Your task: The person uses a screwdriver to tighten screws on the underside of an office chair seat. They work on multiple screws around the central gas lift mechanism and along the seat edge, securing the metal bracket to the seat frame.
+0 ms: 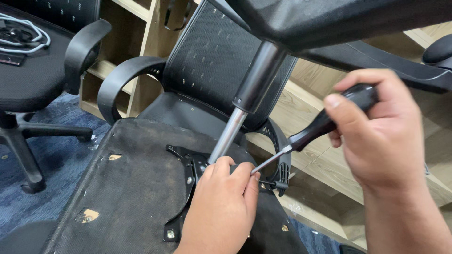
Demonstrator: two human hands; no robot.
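Observation:
An office chair lies upturned, its black seat underside point(127, 183) facing me. A black metal mechanism plate point(181, 197) is bolted to it. The gas-lift cylinder point(242, 108) rises from the plate to the chair base point(329, 19) at the top. My left hand point(221, 207) rests on the plate at the foot of the cylinder, fingers curled over the mechanism. My right hand point(376, 131) grips the black handle of a screwdriver point(310, 134), whose metal shaft slants down to my left fingertips. The tip is hidden behind those fingers.
The chair's mesh backrest point(212, 51) and curved armrest point(122, 80) lie behind the seat. A second black chair point(37, 80) with cables on its seat stands at the left on blue carpet point(61, 160). Wooden shelving point(310, 155) runs behind and to the right.

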